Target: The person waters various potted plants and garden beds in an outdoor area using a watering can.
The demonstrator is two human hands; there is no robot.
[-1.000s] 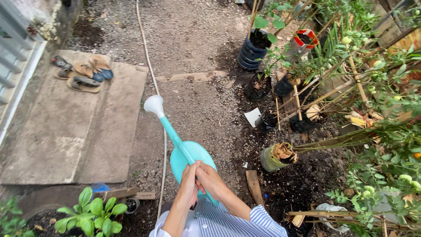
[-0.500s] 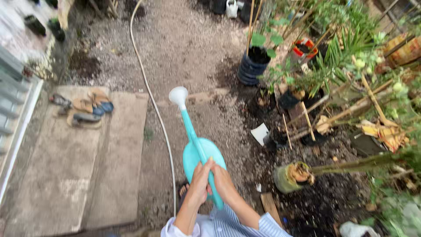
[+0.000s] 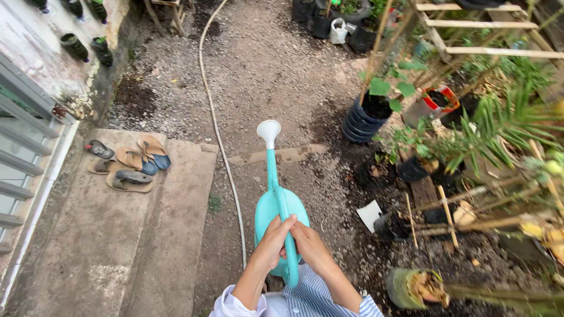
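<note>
STEP: carrying, judged | LEFT: left hand grip clamped on turquoise watering can handle | RIGHT: right hand likewise | CAN: level above gravel path | NEXT: needs aiming white rose at black ribbed pot

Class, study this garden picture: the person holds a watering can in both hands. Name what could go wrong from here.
1. The hose lies along the gravel path beside the person; a foot could catch on it.
2. The watering can hangs from both hands, left hand and right hand, on one thin handle; it might swing and spill before reaching the black pot.
</note>
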